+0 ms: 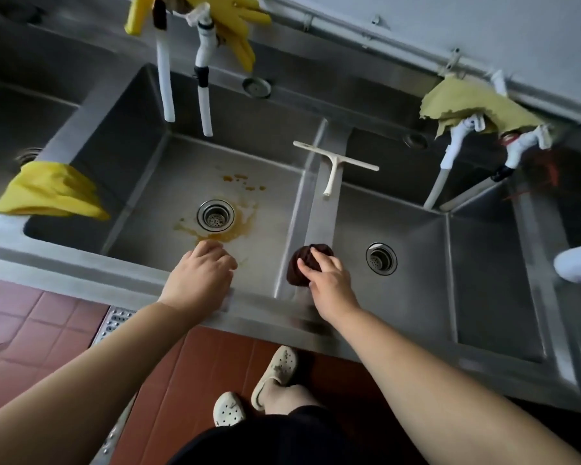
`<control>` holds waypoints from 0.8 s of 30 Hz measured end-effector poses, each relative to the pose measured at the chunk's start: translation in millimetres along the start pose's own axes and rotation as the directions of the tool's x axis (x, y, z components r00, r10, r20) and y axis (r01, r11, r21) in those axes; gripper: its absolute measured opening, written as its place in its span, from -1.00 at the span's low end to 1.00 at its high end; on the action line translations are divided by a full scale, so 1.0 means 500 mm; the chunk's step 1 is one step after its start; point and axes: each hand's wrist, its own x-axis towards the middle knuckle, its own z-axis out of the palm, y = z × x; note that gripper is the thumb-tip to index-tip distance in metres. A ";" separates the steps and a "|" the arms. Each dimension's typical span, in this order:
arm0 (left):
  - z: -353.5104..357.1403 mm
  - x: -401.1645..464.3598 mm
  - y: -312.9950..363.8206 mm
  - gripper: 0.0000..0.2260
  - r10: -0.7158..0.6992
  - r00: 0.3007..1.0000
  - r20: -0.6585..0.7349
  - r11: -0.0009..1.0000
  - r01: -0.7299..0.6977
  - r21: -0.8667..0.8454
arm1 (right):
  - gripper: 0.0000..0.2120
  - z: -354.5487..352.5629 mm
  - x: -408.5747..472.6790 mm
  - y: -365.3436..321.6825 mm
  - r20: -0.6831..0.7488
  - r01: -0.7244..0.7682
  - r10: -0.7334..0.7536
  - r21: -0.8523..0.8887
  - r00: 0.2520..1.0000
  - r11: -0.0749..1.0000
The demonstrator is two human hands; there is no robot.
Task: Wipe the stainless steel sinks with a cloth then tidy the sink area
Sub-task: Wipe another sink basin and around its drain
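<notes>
right hand (327, 280) gripping dark cloth (302, 263) — on sink divider (319, 213)

Three sinks (188, 182), two drain strainers (215, 215), one squeegee (334, 164), two hands (200, 273).

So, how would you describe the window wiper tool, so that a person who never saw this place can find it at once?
Find the steel divider between the stained middle sink and the clean sink to its right. The squeegee lies on the far end of that ridge, its blade spanning both basins. It is the only cream, T-shaped tool; the dark cloth nearer on the same ridge is soft and bunched.
</notes>
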 end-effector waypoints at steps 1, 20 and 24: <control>0.002 0.009 0.000 -0.87 0.009 1.000 0.015 1.000 -0.009 -0.007 | -0.53 -0.002 0.001 -0.002 -0.010 -0.008 0.008 0.002 1.000 1.000; 0.061 0.276 -0.066 -0.83 0.097 0.966 0.238 0.994 -0.083 -0.070 | -0.58 0.034 0.096 0.005 -0.266 0.098 -0.129 -0.126 0.955 0.987; 0.070 0.304 -0.079 -0.80 0.159 0.937 0.310 0.986 -0.138 -0.091 | -0.61 0.028 0.137 -0.015 -0.255 0.093 -0.119 -0.111 0.960 0.990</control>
